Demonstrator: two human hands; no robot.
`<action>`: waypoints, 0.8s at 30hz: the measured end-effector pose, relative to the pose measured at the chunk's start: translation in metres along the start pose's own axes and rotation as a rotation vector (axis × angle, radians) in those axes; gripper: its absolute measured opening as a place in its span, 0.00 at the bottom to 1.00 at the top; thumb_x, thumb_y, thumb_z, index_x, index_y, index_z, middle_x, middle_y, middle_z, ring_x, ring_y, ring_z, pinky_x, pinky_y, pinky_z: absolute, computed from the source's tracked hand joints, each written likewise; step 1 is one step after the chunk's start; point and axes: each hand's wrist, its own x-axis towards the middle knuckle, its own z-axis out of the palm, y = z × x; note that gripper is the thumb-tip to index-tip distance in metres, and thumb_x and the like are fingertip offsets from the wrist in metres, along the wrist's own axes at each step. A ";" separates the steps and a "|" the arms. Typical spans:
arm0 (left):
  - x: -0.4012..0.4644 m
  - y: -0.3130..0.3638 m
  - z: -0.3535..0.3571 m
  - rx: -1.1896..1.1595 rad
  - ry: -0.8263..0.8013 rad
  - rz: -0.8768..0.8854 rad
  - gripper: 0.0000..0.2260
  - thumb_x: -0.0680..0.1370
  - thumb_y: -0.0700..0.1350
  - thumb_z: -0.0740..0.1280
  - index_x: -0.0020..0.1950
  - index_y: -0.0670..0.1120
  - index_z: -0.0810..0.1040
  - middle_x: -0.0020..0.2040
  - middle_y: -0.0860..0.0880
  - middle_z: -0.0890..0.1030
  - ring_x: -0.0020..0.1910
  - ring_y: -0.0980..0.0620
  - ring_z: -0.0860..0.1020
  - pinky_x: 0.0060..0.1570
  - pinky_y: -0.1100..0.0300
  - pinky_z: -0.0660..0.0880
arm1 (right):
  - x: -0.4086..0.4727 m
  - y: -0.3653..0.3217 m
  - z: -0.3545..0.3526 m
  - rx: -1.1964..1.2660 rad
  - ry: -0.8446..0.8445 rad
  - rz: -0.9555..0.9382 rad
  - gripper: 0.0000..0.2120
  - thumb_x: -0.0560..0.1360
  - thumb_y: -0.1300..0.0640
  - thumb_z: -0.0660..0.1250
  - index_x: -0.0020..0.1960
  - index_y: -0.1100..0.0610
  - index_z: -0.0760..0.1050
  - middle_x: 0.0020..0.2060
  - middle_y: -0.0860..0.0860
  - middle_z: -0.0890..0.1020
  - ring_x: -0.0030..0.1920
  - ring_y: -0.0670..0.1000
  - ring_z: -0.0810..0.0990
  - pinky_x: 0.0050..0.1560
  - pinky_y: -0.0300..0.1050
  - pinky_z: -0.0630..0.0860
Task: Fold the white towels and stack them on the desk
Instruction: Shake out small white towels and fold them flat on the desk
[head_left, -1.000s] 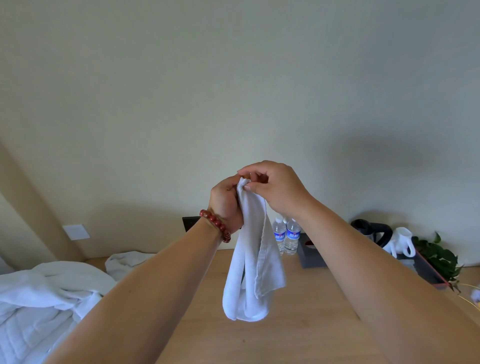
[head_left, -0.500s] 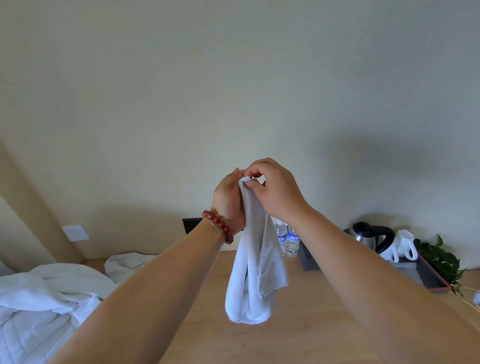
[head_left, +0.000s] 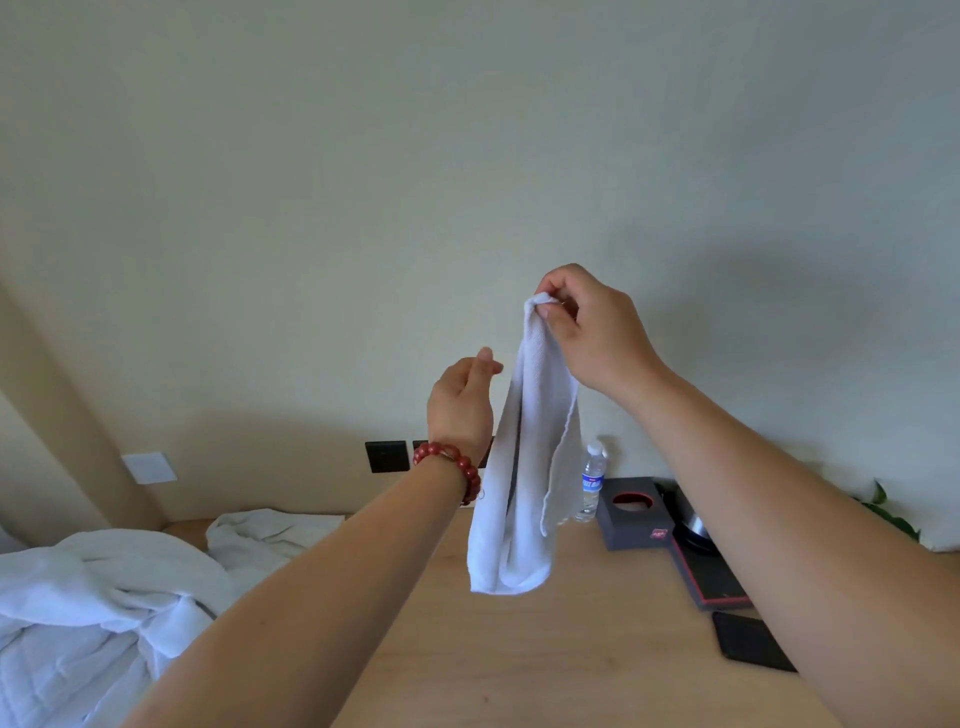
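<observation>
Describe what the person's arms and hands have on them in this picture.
Both forearms are bare, with no sleeves in view. The left hand has a bracelet of round, glossy dark red beads around its wrist. The right hand shows no ring, watch or glove, and its wrist is bare.

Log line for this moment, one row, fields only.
stage: fold in air | right hand: pinches white towel top | left hand: open, beside towel, off it | towel: hangs above desk | unfolded pile: left

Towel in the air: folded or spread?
Folded, loosely. The towel hangs doubled from the right hand, whose grip pinches its top, loop at the bottom above the desk. Left hand is off it.
</observation>
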 end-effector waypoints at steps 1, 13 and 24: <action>0.000 0.000 -0.002 0.075 0.056 0.074 0.12 0.82 0.55 0.62 0.49 0.51 0.81 0.53 0.55 0.81 0.55 0.56 0.77 0.55 0.58 0.73 | 0.001 0.001 -0.002 -0.020 0.000 0.002 0.04 0.80 0.59 0.63 0.51 0.51 0.75 0.34 0.39 0.76 0.36 0.36 0.74 0.36 0.27 0.64; -0.021 0.002 0.010 0.313 -0.116 0.120 0.07 0.81 0.52 0.63 0.51 0.52 0.79 0.37 0.56 0.84 0.36 0.58 0.83 0.38 0.56 0.81 | 0.011 0.005 -0.015 -0.012 0.019 0.128 0.05 0.80 0.58 0.63 0.50 0.48 0.74 0.42 0.41 0.79 0.38 0.37 0.75 0.36 0.25 0.66; -0.030 -0.006 0.021 0.051 -0.470 -0.206 0.15 0.70 0.35 0.60 0.46 0.47 0.84 0.45 0.44 0.85 0.41 0.49 0.79 0.44 0.51 0.77 | 0.000 0.011 -0.014 0.060 0.016 0.133 0.05 0.80 0.59 0.64 0.51 0.50 0.76 0.45 0.41 0.80 0.39 0.36 0.76 0.39 0.25 0.68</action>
